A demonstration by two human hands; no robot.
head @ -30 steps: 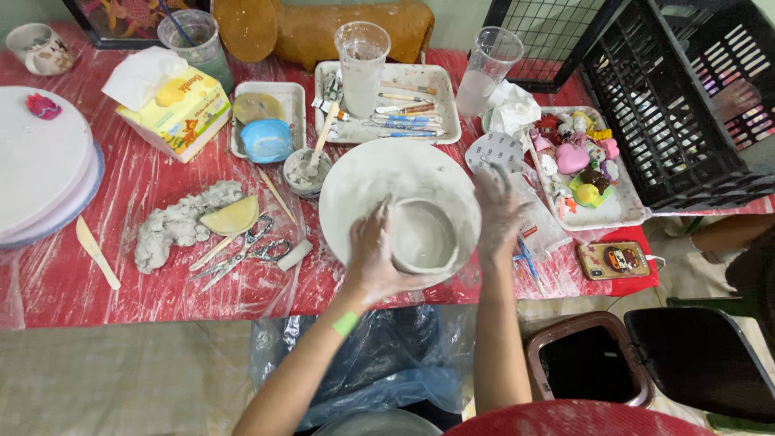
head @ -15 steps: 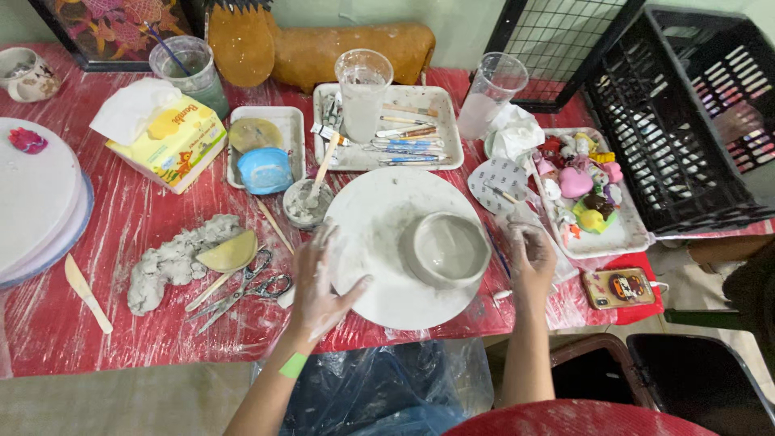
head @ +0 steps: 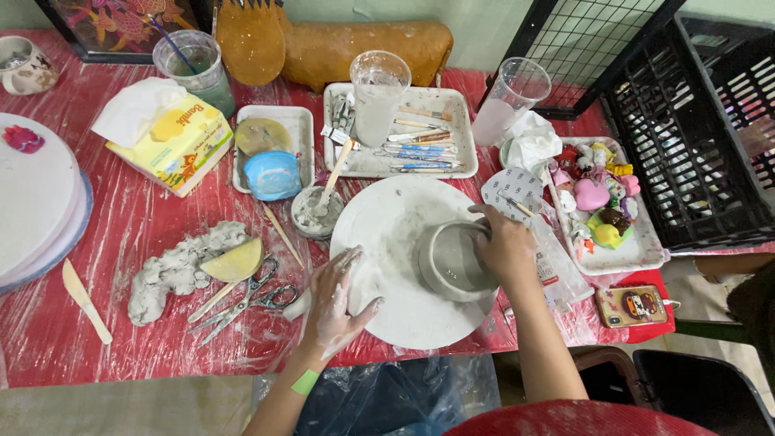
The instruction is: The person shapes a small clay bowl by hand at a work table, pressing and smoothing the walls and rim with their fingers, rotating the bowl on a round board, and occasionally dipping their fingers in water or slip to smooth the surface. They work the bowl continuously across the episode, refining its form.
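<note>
While the left hand (head: pixel 339 295) lies flat and open, fingers spread, on the near-left edge of the round white board (head: pixel 387 242), the right hand (head: pixel 504 246) curls over the far rim of the grey clay bowl (head: pixel 452 262), gripping its wall. The bowl sits upright on the right part of the board, which rests on the red, plastic-covered bench (head: pixel 145 355). Both hands are smeared with clay. Left of the board lie scissors (head: pixel 250 295), a yellow sponge wedge (head: pixel 234 262) and a lump of spare clay (head: pixel 173 270); a small cup of slip with a stick in it (head: pixel 316 211) stands just beyond the board's edge. I judge this to be the shaping stage, the rim being pinched. Any further move calls for light pressure, as the soft wall looks easy to dent.
</note>
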